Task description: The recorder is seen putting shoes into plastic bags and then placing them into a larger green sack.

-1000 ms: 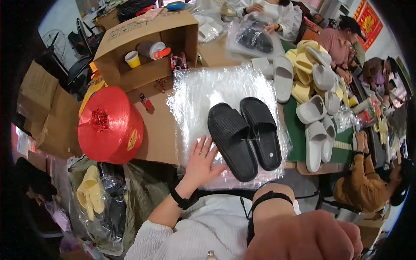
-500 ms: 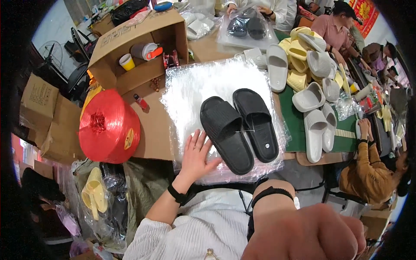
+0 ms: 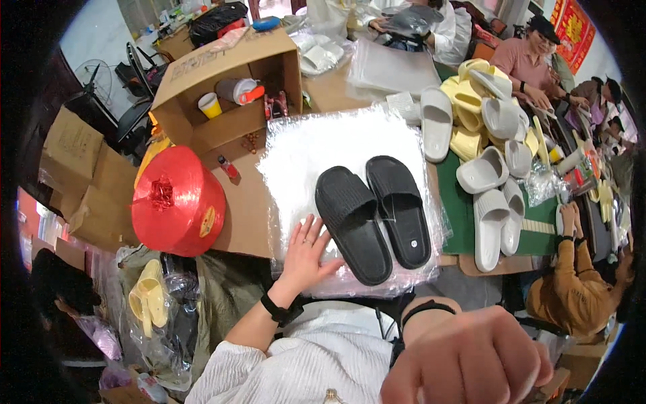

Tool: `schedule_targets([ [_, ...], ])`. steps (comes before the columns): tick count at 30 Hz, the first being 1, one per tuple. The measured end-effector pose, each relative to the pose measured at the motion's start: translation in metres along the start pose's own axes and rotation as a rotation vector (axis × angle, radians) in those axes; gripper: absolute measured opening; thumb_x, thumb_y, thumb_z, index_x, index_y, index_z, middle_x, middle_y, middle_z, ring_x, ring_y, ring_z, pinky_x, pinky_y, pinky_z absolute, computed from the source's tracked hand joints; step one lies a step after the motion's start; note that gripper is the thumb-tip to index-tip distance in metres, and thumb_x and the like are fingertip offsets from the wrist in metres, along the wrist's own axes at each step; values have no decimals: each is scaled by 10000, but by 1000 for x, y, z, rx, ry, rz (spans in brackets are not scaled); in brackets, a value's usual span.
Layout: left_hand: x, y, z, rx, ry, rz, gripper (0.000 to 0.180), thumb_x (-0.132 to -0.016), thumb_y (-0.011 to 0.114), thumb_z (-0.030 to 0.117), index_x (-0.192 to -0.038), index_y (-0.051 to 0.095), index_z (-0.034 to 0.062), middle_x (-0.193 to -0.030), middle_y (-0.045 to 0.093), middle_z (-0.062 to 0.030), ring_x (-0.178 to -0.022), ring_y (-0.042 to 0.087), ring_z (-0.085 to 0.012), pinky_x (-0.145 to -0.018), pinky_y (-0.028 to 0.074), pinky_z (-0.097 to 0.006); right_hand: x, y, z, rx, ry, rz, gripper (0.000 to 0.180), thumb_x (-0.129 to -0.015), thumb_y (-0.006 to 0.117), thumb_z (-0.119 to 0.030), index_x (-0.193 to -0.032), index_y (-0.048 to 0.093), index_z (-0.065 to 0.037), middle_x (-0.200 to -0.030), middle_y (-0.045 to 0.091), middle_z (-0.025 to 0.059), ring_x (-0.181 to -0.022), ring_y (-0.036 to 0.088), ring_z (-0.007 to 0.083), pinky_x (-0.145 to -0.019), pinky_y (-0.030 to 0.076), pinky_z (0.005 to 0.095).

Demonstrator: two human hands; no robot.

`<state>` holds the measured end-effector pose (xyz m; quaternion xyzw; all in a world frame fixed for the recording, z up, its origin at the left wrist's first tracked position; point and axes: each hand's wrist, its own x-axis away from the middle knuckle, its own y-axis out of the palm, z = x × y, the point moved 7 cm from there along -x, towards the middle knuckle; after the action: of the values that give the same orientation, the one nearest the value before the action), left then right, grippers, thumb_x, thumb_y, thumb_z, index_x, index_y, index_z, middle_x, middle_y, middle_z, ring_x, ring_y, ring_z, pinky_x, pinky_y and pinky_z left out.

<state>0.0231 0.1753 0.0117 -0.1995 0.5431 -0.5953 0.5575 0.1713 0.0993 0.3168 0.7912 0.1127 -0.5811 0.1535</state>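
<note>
Left grip: your left hand (image 3: 306, 256) is released, fingers spread, palm flat on the clear plastic bags (image 3: 336, 145), touching the near slipper's left edge.
Right grip: your right hand (image 3: 471, 360) is clenched in a fist, close to the camera, low in view, holding nothing visible, well clear of the slippers.
Black slippers (image 3: 373, 215): a pair, side by side, soles down, lying on the bag stack just right of your left hand.
Bag stack: lies on the table (image 3: 239, 222), under the slippers and reaching beyond them.
Red twine spool (image 3: 176, 200): left of the slippers, at the table's edge.
Cardboard box (image 3: 225, 87): beyond the slippers to the left, open side facing you, cups inside.
Grey and yellow slippers (image 3: 488, 148): piled right of the black pair.
Other people: seated past that pile, far right.
</note>
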Motion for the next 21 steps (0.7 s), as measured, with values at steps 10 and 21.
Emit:
schedule_targets([
  [10, 7, -6, -3, 30, -20, 16, 667, -785, 637, 514, -1228, 539, 24, -1385, 415, -201, -1345, 299, -386, -1107, 199, -527, 153, -81, -32, 1888, 981, 924, 213, -723, 755, -158, -833, 615, -42, -713, 575, 78, -657, 562, 248, -614, 448, 356],
  [21, 5, -7, -4, 33, -28, 7, 674, -779, 654, 498, -1251, 529, 32, -1390, 409, -202, -1329, 321, -394, -1102, 211, -526, 246, -143, -17, 2189, 1451, 831, 620, -765, 693, -481, -1012, 556, 71, -924, 590, 216, -878, 607, 378, -714, 506, 431],
])
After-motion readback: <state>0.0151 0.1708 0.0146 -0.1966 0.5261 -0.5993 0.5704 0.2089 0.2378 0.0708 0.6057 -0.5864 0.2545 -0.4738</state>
